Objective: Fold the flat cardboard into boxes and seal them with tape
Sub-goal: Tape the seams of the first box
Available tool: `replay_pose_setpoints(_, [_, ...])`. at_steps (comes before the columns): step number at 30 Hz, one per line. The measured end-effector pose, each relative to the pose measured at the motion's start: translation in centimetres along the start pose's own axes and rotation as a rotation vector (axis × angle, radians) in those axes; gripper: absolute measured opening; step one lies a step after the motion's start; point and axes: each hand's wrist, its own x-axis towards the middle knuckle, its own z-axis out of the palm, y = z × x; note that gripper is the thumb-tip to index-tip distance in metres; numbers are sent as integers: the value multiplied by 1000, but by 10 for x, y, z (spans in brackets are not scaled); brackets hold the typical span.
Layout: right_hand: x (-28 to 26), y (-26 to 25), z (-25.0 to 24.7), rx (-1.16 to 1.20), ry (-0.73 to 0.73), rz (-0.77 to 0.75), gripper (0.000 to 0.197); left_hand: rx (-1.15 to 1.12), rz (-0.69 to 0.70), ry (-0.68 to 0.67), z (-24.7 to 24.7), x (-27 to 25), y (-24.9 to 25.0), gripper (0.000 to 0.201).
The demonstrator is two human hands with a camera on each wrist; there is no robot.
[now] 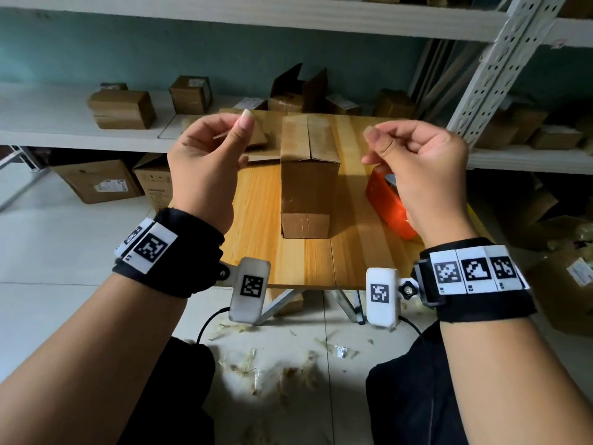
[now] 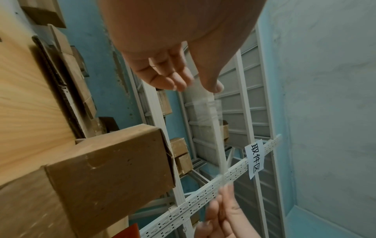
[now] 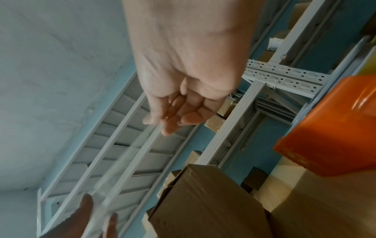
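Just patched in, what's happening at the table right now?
A person holds a strip of clear tape stretched between the left hand and right hand, each pinching one end, raised above a folded cardboard box standing on the wooden table. The box's top flaps are closed. An orange tape dispenser sits beside it, under the right hand.

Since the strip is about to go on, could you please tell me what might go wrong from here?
1. The clear tape strip hangs stretched in the air between the left hand and the right hand; if it slackens it could twist or stick to itself.
2. It is nearly invisible from the head view, so it may land off the seam of the cardboard box.
3. The box stands free on the wooden table with neither hand steadying it; pressing could shift it.
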Motion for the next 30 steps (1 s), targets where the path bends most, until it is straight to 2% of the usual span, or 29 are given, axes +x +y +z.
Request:
replay_pose_setpoints(4, [0, 3, -2, 30, -18, 167, 24, 26, -93, -35, -2, 0, -1, 13])
replay_pose_setpoints(9, [0, 5, -7, 81, -93, 337, 18, -32, -167, -60, 0, -5, 3, 19])
replay_pose_setpoints(15, [1, 6, -7, 103, -122, 387, 13, -42, -237, -45, 1, -4, 0, 16])
replay_pose_setpoints(18, [4, 7, -4, 142, -155, 449, 11, -136, -375, -61, 1, 4, -4, 8])
replay_pose_setpoints(21, [6, 8, 0, 156, -165, 457, 13, -207, -521, -46, 0, 11, -6, 10])
replay_pose_setpoints(23, [9, 9, 0, 143, -165, 463, 13, -183, -529, -34, -1, 15, -8, 9])
replay_pose_setpoints(30, [13, 11, -1, -64, -198, 430, 19, -74, -433, 51, 6, 15, -18, 11])
